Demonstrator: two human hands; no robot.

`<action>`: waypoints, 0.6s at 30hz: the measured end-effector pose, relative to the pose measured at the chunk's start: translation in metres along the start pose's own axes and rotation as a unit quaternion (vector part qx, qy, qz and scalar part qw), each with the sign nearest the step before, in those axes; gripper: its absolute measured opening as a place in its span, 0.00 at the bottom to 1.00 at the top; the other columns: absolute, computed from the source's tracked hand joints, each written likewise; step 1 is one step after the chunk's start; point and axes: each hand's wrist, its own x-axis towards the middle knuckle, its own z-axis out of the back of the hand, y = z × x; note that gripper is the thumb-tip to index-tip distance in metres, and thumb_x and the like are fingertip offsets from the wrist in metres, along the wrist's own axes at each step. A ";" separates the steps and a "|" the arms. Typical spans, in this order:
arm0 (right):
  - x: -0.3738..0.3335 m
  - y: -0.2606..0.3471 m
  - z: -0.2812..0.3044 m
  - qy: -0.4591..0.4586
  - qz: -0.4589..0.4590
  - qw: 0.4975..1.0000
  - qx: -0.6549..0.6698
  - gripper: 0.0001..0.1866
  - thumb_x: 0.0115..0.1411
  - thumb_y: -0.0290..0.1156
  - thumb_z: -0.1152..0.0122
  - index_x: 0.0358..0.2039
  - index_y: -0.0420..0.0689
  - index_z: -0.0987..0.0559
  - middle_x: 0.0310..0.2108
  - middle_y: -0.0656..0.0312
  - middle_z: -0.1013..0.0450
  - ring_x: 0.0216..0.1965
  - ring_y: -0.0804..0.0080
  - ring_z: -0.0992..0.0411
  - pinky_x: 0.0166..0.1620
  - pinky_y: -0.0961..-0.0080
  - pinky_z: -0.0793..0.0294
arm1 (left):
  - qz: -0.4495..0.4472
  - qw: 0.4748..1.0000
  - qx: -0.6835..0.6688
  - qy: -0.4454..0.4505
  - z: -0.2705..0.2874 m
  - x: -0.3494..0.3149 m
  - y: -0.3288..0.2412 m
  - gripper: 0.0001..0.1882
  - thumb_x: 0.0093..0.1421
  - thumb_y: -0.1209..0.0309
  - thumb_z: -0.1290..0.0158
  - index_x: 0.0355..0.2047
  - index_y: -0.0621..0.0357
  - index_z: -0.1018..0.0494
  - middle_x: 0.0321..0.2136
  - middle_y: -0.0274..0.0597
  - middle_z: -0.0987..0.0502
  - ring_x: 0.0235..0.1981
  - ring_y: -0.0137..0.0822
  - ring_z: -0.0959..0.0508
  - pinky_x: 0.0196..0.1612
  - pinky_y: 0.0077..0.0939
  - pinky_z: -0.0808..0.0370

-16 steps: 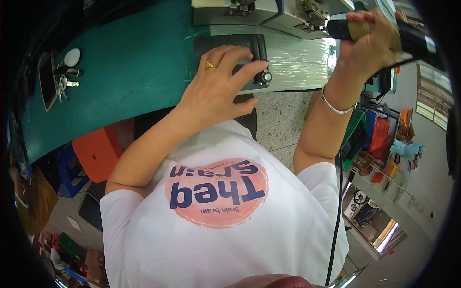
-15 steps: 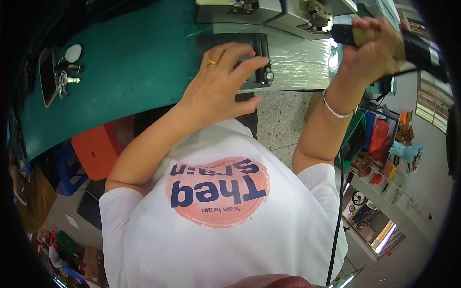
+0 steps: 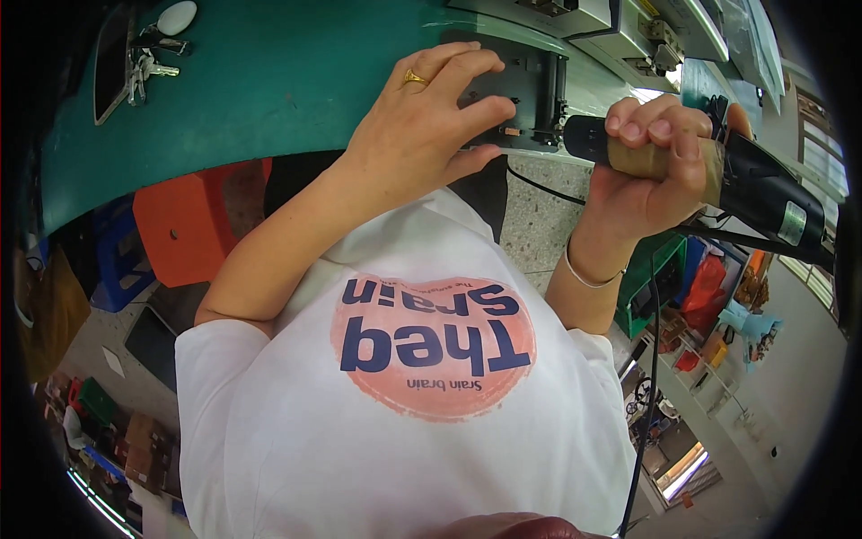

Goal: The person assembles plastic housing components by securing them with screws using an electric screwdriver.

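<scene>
My right hand [image 3: 655,180] is wrapped around the tan-taped grip of a black electric screwdriver [image 3: 768,189]. The tool lies nearly level, its nose pointing left. A thin metal bit reaches from the nose to the near right corner of a flat black plate-like part [image 3: 530,85]. Over the left side of that part is my left hand [image 3: 413,126], its fingers and thumb spread apart, a ring on one finger. It appears to hold nothing; whether the fingertips press on the part I cannot tell. The palm hides some of the part.
The part lies on a green-topped table [image 3: 260,99]. A phone [image 3: 112,63], keys [image 3: 144,72] and a white oval object [image 3: 177,18] sit at far left. Grey metal machines [image 3: 593,18] stand at the back. An orange stool [image 3: 184,220] is below the table edge.
My right hand has brought the screwdriver left and down from the upper right, so its bit now meets the part's corner. The left hand remains over the part; the whole view has shifted slightly.
</scene>
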 end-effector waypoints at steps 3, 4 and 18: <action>0.000 0.001 -0.001 0.032 0.023 0.998 -0.043 0.20 0.64 0.23 0.51 0.55 0.41 0.41 0.21 0.56 0.32 0.22 0.68 0.30 0.29 0.68 0.24 | -0.042 0.999 0.020 -0.011 0.001 -0.002 -0.001 0.19 0.47 0.68 0.32 0.41 0.47 0.22 0.56 0.38 0.31 0.61 0.44 0.33 0.61 0.43 0.36; 0.000 0.001 0.002 0.032 0.022 0.998 -0.044 0.20 0.64 0.23 0.51 0.55 0.41 0.41 0.21 0.56 0.32 0.22 0.68 0.30 0.29 0.68 0.24 | -0.056 0.998 0.026 -0.020 0.000 -0.002 -0.002 0.17 0.47 0.68 0.33 0.39 0.47 0.21 0.55 0.37 0.30 0.61 0.44 0.33 0.61 0.43 0.37; -0.011 -0.004 0.011 0.005 0.004 1.000 -0.015 0.31 0.63 0.23 0.49 0.63 0.41 0.49 0.25 0.56 0.31 0.22 0.68 0.30 0.31 0.65 0.22 | 0.009 0.999 0.030 -0.027 -0.017 0.007 -0.015 0.10 0.52 0.67 0.35 0.34 0.48 0.22 0.52 0.34 0.27 0.59 0.42 0.30 0.58 0.42 0.37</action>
